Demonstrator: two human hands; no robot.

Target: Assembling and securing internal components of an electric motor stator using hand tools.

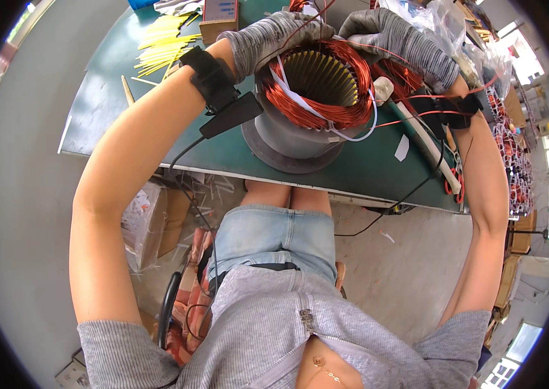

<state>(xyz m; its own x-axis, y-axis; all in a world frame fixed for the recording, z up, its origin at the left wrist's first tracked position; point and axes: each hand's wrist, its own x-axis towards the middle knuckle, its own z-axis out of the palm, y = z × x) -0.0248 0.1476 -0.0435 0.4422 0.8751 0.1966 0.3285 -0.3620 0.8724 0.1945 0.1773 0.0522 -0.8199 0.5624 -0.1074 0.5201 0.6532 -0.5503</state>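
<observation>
Gray motor stator (pixel 290 141) stands upright near the front edge of the tabletop (pixel 96 120); red-brown wire windings (pixel 356 76) encircle its bore.

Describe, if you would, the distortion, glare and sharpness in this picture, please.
Head view: fisheye distortion, with a dark rounded border and room edges leaning toward the rim; head view: glaring windows at the right, plus a pale sheen on the green tabletop left of the yellow strips; head view: the red wire coil looks fairly sharp.
</observation>
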